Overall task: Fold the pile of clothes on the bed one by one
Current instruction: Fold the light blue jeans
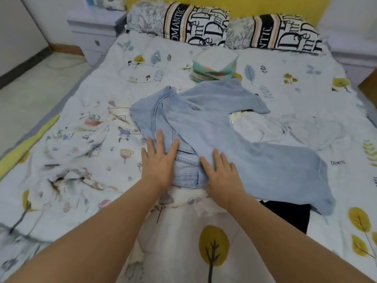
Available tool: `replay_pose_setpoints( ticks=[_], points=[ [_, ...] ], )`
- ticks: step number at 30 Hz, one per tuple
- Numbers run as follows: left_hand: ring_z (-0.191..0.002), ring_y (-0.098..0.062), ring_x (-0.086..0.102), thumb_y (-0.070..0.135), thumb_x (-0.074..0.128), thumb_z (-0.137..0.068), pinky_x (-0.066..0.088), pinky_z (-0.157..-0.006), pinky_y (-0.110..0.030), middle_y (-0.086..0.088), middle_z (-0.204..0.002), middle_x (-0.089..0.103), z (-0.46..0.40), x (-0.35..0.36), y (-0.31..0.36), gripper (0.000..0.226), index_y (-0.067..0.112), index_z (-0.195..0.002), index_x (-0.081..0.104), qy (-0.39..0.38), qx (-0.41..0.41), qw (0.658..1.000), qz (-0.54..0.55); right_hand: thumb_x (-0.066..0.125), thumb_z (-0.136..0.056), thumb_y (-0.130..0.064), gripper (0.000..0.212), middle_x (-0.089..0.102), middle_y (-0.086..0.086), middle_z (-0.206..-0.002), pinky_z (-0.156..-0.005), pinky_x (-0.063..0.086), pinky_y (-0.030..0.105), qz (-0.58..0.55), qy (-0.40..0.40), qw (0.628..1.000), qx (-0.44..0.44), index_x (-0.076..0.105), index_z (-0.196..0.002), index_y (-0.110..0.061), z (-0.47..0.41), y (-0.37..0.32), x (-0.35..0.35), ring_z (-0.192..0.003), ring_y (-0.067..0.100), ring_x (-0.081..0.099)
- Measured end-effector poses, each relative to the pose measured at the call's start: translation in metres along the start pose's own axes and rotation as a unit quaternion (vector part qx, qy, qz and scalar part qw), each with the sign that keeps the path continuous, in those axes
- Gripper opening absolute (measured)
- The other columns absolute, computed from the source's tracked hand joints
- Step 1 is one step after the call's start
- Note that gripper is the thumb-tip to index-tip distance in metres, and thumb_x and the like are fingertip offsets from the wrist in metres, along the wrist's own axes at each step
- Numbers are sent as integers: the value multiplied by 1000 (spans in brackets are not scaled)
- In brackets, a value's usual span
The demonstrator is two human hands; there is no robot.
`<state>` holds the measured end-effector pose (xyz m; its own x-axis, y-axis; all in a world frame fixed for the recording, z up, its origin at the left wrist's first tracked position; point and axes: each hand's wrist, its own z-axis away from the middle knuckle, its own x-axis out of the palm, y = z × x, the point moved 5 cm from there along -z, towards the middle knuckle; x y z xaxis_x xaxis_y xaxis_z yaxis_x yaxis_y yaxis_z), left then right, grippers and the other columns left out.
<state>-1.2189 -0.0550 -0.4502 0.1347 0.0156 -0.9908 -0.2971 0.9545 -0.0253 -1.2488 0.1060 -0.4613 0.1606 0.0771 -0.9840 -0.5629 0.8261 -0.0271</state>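
Both hands are flat on the jeans [206, 127], fingers straight and spread a little, nothing gripped. Left hand [158, 160] presses the waistband end, right hand [221, 172] sits just beside it on the denim. The jeans are light blue and lie mid-bed, one leg running off toward the right edge, the other bent up toward the head end.

Just under the near end of that leg a black garment [289, 215] pokes out, and a white piece [275, 127] lies beneath the jeans on the right. Toward the left edge there's a crumpled cartoon-print cloth [77, 160].

The bed [316, 82] has a white cover with yellow trees and leaves. Further up sits a small folded stack [214, 66], then two lettered pillows [195, 25] against a yellow headboard [255, 5]. A white nightstand [93, 27] stands by the far left corner, pale floor [34, 88] beside it.
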Motion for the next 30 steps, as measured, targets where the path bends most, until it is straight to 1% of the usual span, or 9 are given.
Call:
replay_pose_setpoints(
  ticks=[2,5,8,12,16,19,23,27,30],
  points=[
    [-140,-45,-8,22,54,-88,8,-113,-52,-13,-155,-14,-14,7,-4,73,28,-147,11,-22,8,1000,-12,85,-52,-30,91,50,28,-131,-79,50,56,-21,-10,1000,-1,46,-133,-13,-7,-5,12,-111,45,56],
    [-130,-40,26,16,40,-94,27,-106,-43,-14,-136,42,-25,0,-2,30,13,-123,47,9,63,998,22,64,-83,-38,91,5,23,-155,-109,22,56,-35,-10,999,-13,6,-151,-17,-4,-12,21,-141,42,15],
    [-98,-34,53,19,46,-94,37,-78,-37,-17,-100,63,-18,-28,-1,22,3,-104,57,41,93,976,191,60,-83,-50,109,-18,17,-155,-114,9,49,-58,-9,998,5,-26,-144,-21,9,-12,14,-144,35,-6],
    [-76,-19,56,20,50,-92,41,-68,-30,-1,-77,62,4,-74,0,15,17,-79,57,0,153,933,326,84,-56,-44,122,20,21,-152,-102,32,56,-167,90,982,1,5,-146,-24,26,-14,-26,-138,39,27],
    [-62,-2,48,9,52,-92,36,-58,-14,3,-68,54,31,-131,7,19,12,-74,56,-47,166,881,440,67,-83,-25,78,16,-15,-146,-114,11,29,-310,123,942,-40,21,-146,-29,49,-16,-100,-138,4,8],
    [-64,-6,51,24,57,-84,41,-64,-21,-9,-69,59,52,-168,8,21,4,-76,61,-31,143,849,508,53,-84,-26,30,63,-3,-105,-76,41,24,-367,138,920,-16,58,-112,-16,69,-6,-158,-103,20,58],
    [-90,-7,60,24,60,-87,46,-85,-28,1,-97,67,86,-209,8,8,22,-92,65,34,88,827,555,53,-91,-21,11,53,3,-71,-62,35,35,-280,130,951,-21,48,-82,-17,97,-2,-229,-78,30,55],
    [-122,-6,39,43,53,-88,34,-94,-24,8,-134,37,143,-234,3,42,29,-125,39,74,11,787,612,55,-88,-15,13,59,5,-71,-60,38,34,-313,153,937,-5,51,-76,-14,132,4,-296,-71,25,54],
    [-130,0,19,75,64,-54,26,-106,-26,24,-134,13,188,-227,10,110,34,-141,10,9,29,843,537,57,-86,-10,15,52,0,-62,-54,33,28,-376,156,913,22,54,-71,-8,159,14,-342,-60,15,46]
  ],
)
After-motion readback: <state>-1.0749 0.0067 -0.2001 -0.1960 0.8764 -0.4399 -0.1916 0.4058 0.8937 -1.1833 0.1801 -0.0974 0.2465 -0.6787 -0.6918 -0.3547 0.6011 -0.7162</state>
